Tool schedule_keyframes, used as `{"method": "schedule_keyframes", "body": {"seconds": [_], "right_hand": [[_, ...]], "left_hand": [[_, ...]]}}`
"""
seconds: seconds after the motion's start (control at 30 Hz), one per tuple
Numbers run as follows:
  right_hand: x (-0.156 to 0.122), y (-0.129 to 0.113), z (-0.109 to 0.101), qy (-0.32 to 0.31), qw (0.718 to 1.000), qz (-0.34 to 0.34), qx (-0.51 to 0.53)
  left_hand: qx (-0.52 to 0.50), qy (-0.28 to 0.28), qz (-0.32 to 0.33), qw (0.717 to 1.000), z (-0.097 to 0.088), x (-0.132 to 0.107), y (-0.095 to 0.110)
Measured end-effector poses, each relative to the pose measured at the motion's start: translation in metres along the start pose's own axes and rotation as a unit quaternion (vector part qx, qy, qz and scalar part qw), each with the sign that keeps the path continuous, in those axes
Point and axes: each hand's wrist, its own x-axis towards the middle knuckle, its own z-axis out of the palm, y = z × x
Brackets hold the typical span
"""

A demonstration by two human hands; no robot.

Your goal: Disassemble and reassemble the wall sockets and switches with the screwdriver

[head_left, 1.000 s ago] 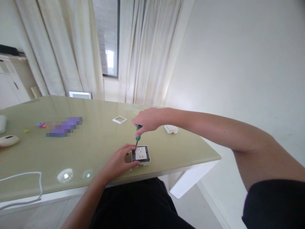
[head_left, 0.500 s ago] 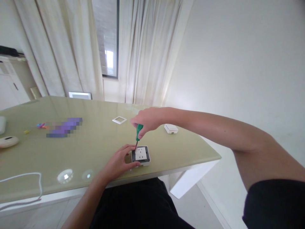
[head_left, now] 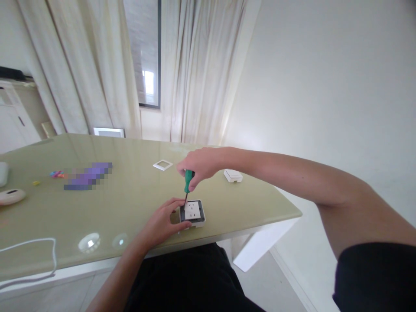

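A wall socket (head_left: 193, 210) with a white face and dark surround sits in a white box near the table's front edge. My left hand (head_left: 165, 219) grips it from the left, fingers at the far side and thumb along the near side. Above it, my right hand (head_left: 199, 164) is closed round the green handle of a screwdriver (head_left: 188, 182). The screwdriver stands nearly upright, its tip at the left part of the socket. Whether the tip sits in a screw is too small to tell.
A white cover frame (head_left: 163, 164) lies behind the socket, and a white box (head_left: 233, 175) lies to the right. Leftward are a blurred purple item (head_left: 91, 175), a pale rounded object (head_left: 12, 196) and a white cable (head_left: 54, 255). The table (head_left: 260, 208) ends near a wall.
Both hands, the screwdriver and the socket hold nearly the same places. The view has shifted very slightly.
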Motion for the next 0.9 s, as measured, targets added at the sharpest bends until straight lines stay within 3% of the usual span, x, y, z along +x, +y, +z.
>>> {"method": "schedule_keyframes", "body": {"seconds": [0.17,0.37,0.6,0.9], "right_hand": [[0.001,-0.002,0.001,0.028,0.999,-0.028,-0.025],[0.009,0.001,0.009,-0.001,0.999,0.022,-0.028],[0.0,0.012,0.021,0.033,0.996,-0.066,0.045],[0.021,-0.003,0.017,0.057,0.996,-0.055,-0.032]], "left_hand": [[-0.002,-0.002,-0.001,1.0,0.0,0.0,0.0],[0.004,-0.002,-0.003,1.0,-0.001,0.0,-0.001],[-0.001,-0.001,-0.002,1.0,0.0,-0.001,-0.001],[-0.005,-0.005,-0.003,1.0,-0.001,0.001,0.001]]}}
